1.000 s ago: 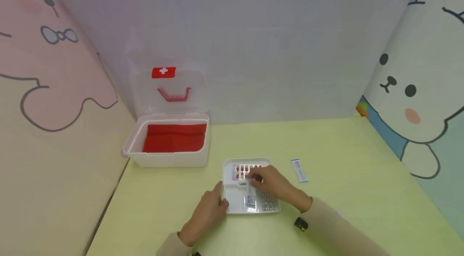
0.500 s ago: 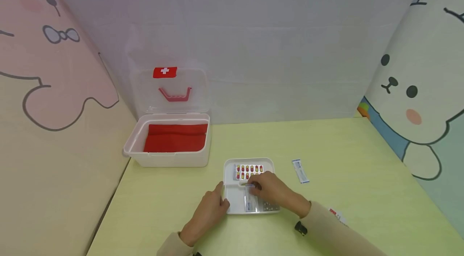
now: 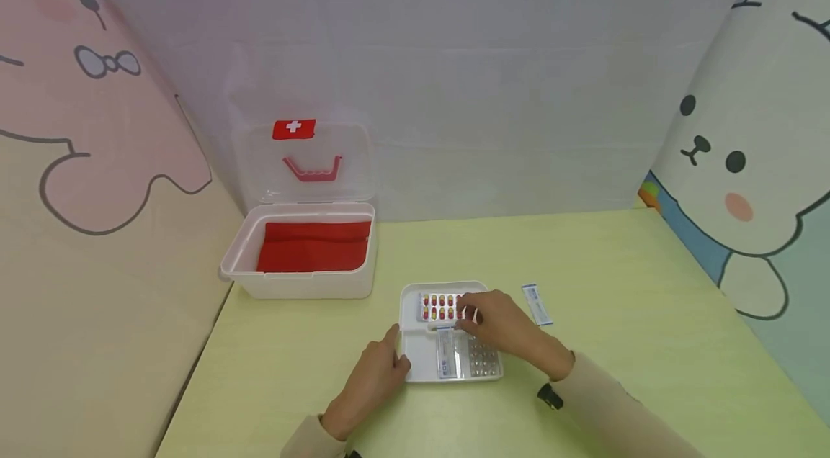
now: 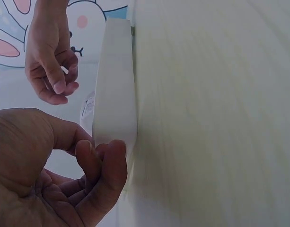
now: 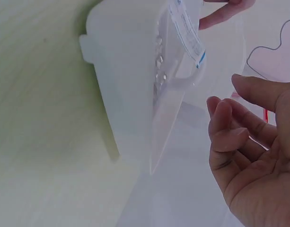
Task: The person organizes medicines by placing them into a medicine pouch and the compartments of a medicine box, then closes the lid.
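A white plastic case [image 3: 420,357] with compartments lies open on the table. My left hand [image 3: 372,379] holds its left edge, the fingertips at the corner in the left wrist view. A blister pack of red and yellow capsules [image 3: 434,307] lies in the far part. In the near part are a slim clear packet with blue print [image 3: 446,353] and a silver blister pack [image 3: 482,358]. My right hand [image 3: 502,321] hovers over the case's right side, fingers loosely bent. In the right wrist view, nothing is between its fingertips, which are apart from the packet.
A similar blue and white packet [image 3: 537,304] lies on the table right of the case. Behind on the left stands a white first-aid box [image 3: 305,286], lid up, with red cloth [image 3: 313,249] inside. A pale wall [image 3: 506,119] borders the table's back.
My right hand first lowered the slim clear packet into the near part of the case, then let go and rose to the right. My left hand has stayed at the left edge.
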The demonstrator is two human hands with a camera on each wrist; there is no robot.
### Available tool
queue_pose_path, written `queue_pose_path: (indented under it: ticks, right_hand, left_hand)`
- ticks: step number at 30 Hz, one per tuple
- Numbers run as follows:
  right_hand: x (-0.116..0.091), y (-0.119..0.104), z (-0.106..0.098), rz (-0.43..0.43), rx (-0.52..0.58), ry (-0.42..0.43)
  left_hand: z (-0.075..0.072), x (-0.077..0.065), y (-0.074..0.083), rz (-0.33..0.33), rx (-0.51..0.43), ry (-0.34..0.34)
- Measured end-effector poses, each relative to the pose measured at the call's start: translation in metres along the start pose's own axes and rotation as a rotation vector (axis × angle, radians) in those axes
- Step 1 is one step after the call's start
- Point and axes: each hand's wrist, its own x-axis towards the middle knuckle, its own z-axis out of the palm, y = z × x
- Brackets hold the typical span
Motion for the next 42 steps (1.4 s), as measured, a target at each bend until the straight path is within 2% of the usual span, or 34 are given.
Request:
queue_pose_path:
  ticks: [4,8,17,21,28,34,42]
  right_hand:
    - [-0.007,0.010,-0.017,-0.028,0.000,0.072]
    - [-0.021,0.022,-0.034,0.023,-0.016,0.109]
    - [-0.066,0.054,-0.075,0.171,-0.110,0.067]
    - [-0.086,0.063,-0.086,0.242,-0.137,0.050]
    - [-0.112,0.078,-0.082,0.365,-0.157,-0.080]
    - [-0.137,0.089,-0.070,0.424,-0.156,-0.204]
    - [-0.151,0.094,-0.057,0.516,-0.150,-0.249]
  left_hand:
    - [0.000,0.001,0.000,-0.006,0.003,-0.002]
    - [0.000,0.001,0.000,-0.023,0.002,-0.015]
    - [-0.002,0.003,0.001,-0.018,0.000,-0.028]
    - [-0.003,0.004,0.000,-0.025,-0.006,-0.039]
    - [-0.003,0.002,0.001,-0.049,-0.029,-0.047]
    - [0.000,0.002,0.001,-0.044,-0.029,-0.047]
    - [-0.001,0.003,-0.001,-0.033,-0.034,-0.028]
